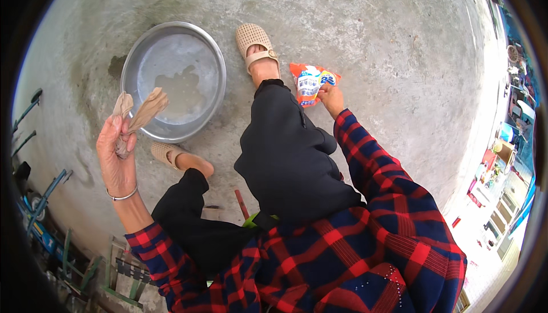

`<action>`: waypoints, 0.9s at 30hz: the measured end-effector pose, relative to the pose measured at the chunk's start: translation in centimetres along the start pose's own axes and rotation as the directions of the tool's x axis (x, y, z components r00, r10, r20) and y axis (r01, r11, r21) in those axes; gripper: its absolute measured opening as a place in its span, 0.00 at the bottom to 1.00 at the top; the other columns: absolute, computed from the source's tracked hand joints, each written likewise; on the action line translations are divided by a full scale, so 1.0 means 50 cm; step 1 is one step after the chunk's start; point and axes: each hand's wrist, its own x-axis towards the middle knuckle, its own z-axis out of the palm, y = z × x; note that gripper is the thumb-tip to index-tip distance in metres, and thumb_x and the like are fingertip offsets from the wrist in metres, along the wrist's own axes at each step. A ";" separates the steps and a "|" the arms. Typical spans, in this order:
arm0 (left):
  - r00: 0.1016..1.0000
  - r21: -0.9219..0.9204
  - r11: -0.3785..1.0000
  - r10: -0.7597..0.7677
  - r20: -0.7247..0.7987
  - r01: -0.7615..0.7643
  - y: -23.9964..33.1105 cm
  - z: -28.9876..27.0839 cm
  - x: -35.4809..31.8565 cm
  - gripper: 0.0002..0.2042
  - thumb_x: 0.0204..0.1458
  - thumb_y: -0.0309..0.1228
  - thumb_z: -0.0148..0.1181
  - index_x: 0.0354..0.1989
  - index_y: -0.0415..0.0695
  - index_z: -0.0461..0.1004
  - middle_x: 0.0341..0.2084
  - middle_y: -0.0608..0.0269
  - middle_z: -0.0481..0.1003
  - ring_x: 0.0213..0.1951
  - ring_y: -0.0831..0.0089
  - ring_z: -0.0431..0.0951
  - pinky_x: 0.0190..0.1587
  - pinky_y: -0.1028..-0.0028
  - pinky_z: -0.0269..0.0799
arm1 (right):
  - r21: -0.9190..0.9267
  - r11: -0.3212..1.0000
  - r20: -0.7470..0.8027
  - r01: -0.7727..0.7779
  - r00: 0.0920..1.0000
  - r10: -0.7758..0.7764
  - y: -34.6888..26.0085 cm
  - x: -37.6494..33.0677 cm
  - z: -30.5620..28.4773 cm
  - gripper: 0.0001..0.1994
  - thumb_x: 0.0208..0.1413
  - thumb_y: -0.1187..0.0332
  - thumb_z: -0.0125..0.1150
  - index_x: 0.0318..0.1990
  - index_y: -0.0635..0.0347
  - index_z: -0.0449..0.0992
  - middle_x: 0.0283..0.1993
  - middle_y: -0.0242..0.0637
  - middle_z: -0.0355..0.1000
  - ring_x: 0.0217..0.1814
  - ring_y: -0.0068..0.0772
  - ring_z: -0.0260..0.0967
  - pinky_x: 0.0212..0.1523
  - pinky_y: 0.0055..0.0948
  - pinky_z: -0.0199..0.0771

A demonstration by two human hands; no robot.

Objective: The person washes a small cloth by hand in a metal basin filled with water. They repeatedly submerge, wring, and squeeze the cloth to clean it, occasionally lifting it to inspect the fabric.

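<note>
In the head view, the only one we have, we look down on a person seated or crouching over a concrete floor (377, 21), with a round metal basin (216, 79) in front and to the left. We see the left hand (116, 161) raised by the basin's near left side, its grip closed around a bunched, thin beige cloth (148, 111). Two loose ends of the cloth stick up out of the fingers, the longer one overlapping the basin's rim in our view; we cannot tell whether it touches the metal. A silvery bangle (122, 195) circles the left wrist.

On the other side, we see the right hand (333, 99) beyond the right knee, its grip pinching the near right edge of an orange and white plastic packet (308, 81) marked with blue and yellow print. The packet shows against the floor just right of the right foot; we cannot tell whether it rests there or hangs a little above.

Inside the basin we make out a pale, cloudy layer (171, 56) with an irregular darker patch. The feet wear beige perforated shoes (251, 36), one to the basin's right, the other at its near edge. We also see black trousers (285, 147), a red and navy plaid shirt (342, 244), a red stick (242, 203) between the legs and bluish metal frames (45, 201) at the lower left.
</note>
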 end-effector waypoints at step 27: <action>0.993 0.065 0.996 -0.047 -0.111 0.055 -0.003 0.020 -0.012 0.10 0.55 0.29 0.58 0.40 0.35 0.72 0.26 0.70 0.68 0.28 0.86 0.63 0.26 0.84 0.54 | 0.145 0.890 -0.055 -0.432 0.894 0.444 0.052 0.102 0.139 0.14 0.55 0.69 0.51 0.43 0.72 0.75 0.43 0.54 0.76 0.44 0.49 0.76 0.43 0.40 0.75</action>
